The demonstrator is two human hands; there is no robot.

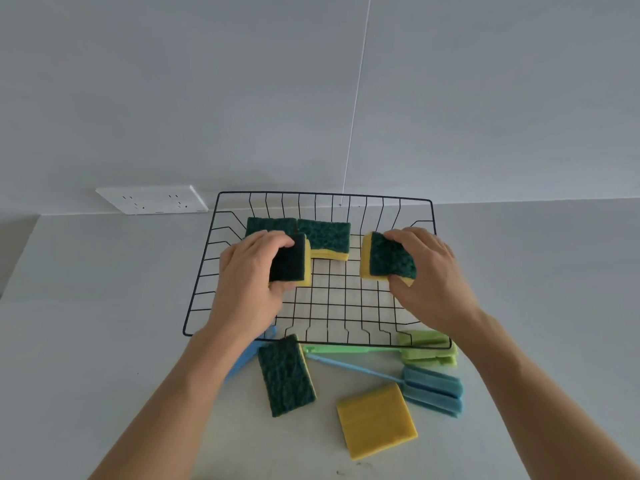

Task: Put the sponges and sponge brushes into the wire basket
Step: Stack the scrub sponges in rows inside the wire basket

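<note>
A black wire basket (pixel 420 201) sits on the pale counter. Two green-and-yellow sponges (pixel 325 233) lie at its back left. My left hand (pixel 247 271) grips another green-topped yellow sponge (pixel 292 259) over the basket's left side. My right hand (pixel 429 268) holds a similar sponge (pixel 388 258) over the right side. On the counter in front lie a green-side-up sponge (pixel 285 374), a yellow-side-up sponge (pixel 375 419), a green sponge brush (pixel 427 348) and a blue sponge brush (pixel 433 389). A further blue piece (pixel 247 355) shows partly under my left forearm.
A white socket plate (pixel 152 199) is on the wall behind the counter at the left. A thin white cord (pixel 356 98) hangs down the wall to the basket's back edge. The counter's left edge runs near the frame's left side.
</note>
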